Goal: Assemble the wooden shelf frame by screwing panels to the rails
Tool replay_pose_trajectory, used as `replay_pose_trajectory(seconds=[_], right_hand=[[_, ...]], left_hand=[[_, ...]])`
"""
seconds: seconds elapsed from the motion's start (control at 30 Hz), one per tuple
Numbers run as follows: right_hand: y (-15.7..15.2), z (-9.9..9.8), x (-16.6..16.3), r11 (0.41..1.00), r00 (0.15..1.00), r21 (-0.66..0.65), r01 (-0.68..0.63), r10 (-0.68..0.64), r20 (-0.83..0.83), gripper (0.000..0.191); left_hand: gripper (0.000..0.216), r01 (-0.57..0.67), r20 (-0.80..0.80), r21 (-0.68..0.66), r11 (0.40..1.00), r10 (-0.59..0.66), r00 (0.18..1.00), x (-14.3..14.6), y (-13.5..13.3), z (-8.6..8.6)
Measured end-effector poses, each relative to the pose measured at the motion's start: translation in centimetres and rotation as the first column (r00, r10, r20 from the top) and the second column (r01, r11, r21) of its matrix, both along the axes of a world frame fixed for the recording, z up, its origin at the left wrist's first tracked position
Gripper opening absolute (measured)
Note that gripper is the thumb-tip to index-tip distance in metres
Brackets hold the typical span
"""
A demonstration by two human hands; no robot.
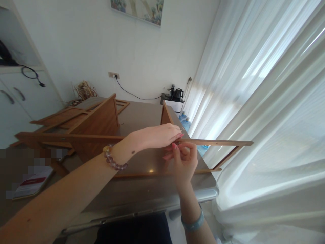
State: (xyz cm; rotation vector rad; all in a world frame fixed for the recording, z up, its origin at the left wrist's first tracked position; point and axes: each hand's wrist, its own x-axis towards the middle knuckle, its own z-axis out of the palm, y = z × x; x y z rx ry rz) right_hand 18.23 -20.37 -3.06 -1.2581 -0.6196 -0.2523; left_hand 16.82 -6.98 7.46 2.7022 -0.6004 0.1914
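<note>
A long wooden rail of a brown furniture frame lies across the grey table and juts past its right edge. My left hand rests on top of this rail with its fingers curled, pinching something small at the fingertips. My right hand comes up from below the same spot, fingers pinched on a tiny part I cannot make out. A beaded bracelet circles my left wrist and a blue band my right.
A red and white booklet lies at the table's left. White curtains hang close on the right. A kettle stands on a small stand by the far wall, with a white cabinet at left.
</note>
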Motion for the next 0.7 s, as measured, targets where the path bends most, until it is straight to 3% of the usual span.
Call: replay_pose_trajectory(seconds=[0.1,0.2,0.37,0.53,0.7], right_hand=[[0.1,-1.1,0.6,0.994,0.987,-0.027,0.110,-0.106,0.125,0.017],[-0.7,-1.6,1.2,0.964,0.914,-0.117,0.240,-0.184,0.363,0.011],[-2.5,-1.3,2.1,0.895,0.729,-0.244,0.372,-0.119,0.674,0.033],[-3.5,-0.4,2.9,0.838,0.526,-0.123,0.531,-0.213,0.823,0.045],[-4.2,0.3,3.6,0.836,0.442,-0.151,0.528,-0.119,0.889,0.058]], left_hand=[[0.036,-0.005,0.005,0.002,1.000,0.005,1.000,-0.2,-0.1,0.2],[0.035,0.007,0.022,0.010,1.000,-0.008,1.000,-0.2,-0.1,0.1],[0.035,0.029,0.031,-0.006,1.000,-0.029,0.999,0.1,0.0,-0.2],[0.035,0.018,0.031,-0.006,1.000,-0.017,0.999,0.0,-0.1,-0.1],[0.035,0.024,0.041,-0.007,1.000,-0.024,0.999,0.2,0.1,-0.3]])
